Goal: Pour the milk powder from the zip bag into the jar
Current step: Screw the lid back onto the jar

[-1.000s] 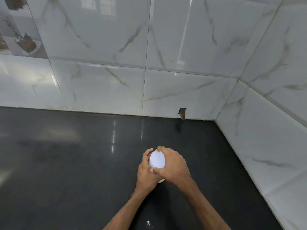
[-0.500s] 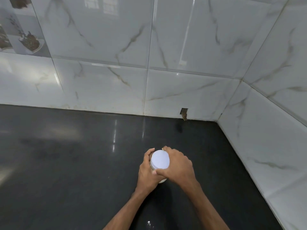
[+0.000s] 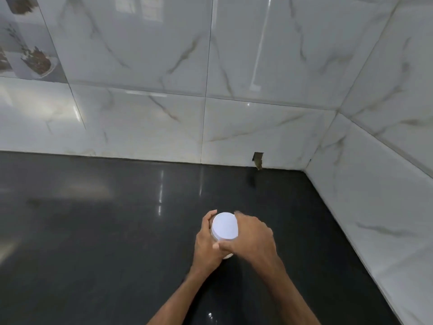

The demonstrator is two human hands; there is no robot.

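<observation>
Jar, low and centre in the frame on a black countertop, is almost wholly hidden by two hands, only its white lid and a sliver of base showing. Left hand wraps the body; right hand's fingers, slightly blurred, close on the lid's edge beneath marbled wall tiles.

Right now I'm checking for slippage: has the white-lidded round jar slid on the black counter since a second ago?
No. The white-lidded round jar keeps its offset from the dark notch in the wall tile.
</observation>
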